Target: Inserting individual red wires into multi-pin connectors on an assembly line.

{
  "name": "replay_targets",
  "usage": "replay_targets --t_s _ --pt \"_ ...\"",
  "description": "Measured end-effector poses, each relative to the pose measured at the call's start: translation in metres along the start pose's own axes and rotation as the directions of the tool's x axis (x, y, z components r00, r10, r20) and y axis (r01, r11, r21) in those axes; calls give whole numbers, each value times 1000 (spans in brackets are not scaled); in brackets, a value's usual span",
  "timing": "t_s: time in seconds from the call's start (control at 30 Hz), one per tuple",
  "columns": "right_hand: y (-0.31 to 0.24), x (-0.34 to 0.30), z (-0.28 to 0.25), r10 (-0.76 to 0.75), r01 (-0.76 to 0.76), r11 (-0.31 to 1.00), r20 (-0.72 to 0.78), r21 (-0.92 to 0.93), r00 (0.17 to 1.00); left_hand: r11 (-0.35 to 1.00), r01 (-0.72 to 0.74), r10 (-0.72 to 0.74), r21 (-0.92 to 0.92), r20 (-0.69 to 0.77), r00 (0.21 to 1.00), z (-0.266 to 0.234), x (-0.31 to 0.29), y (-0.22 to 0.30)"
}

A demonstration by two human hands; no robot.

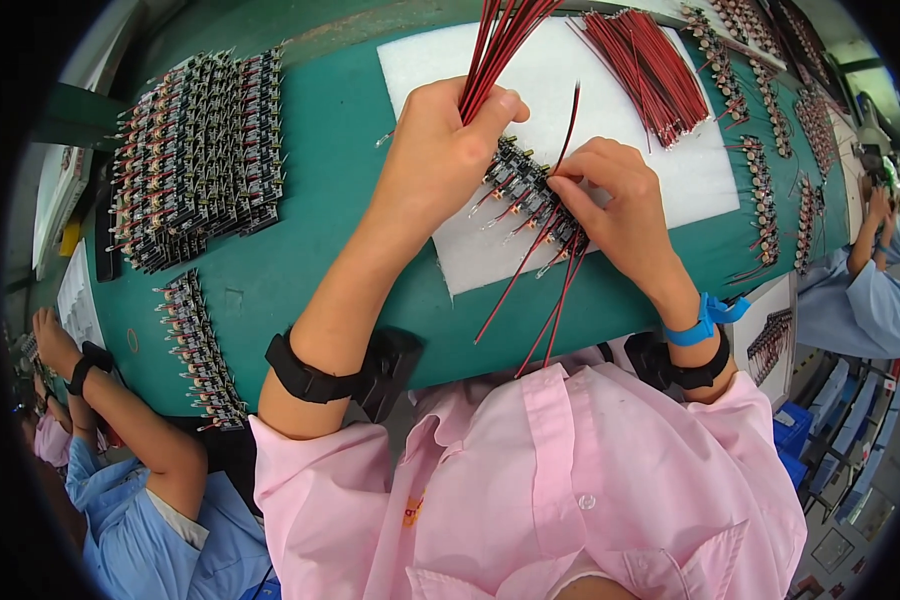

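Note:
My left hand (435, 150) is closed round a bundle of thin red and black wires (500, 45), which fan out above the fist. Below it, a strip of small circuit boards (526, 184) lies tilted on a white foam sheet (425, 75). My right hand (615, 200) pinches a single red and black wire (572, 120) at the upper right edge of that strip. Several wires (515, 288) trail from the strip's lower end over the foam's near edge toward me. The wire's tip between my right fingers is hidden.
A loose pile of red and black wires (650, 75) rests on the foam's far right. Stacked board strips (195, 150) stand at left on the green table (320, 260), with one strip (202, 350) nearer. More strips (760, 200) line the right. Co-workers in blue sit on both sides.

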State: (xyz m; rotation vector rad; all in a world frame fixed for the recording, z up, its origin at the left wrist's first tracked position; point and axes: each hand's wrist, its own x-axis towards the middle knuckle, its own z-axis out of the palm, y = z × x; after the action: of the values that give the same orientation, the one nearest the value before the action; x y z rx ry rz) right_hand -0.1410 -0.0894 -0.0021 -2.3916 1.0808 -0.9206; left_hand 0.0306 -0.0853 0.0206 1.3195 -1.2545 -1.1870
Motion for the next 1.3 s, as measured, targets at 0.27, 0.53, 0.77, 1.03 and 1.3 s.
replay_targets --t_s 0.27,0.53,0.77,1.03,1.3 --pt "-14 -3 -7 -123 136 961 71 -241 990 930 182 -175 -319 53 983 -3 4 5" --pt "-8 14 -23 -102 132 979 186 -157 977 571 186 -89 -799 165 982 -22 15 -19" --pt "-26 49 -35 91 -118 987 228 107 969 583 77 -165 -809 -25 986 -6 12 -7" --pt "-26 75 -1 141 -191 937 182 292 973 652 36 -11 -758 37 999 3 8 -2" --pt "-24 75 -15 235 -424 717 380 554 895 698 -9 -129 -716 -138 982 6 7 5"
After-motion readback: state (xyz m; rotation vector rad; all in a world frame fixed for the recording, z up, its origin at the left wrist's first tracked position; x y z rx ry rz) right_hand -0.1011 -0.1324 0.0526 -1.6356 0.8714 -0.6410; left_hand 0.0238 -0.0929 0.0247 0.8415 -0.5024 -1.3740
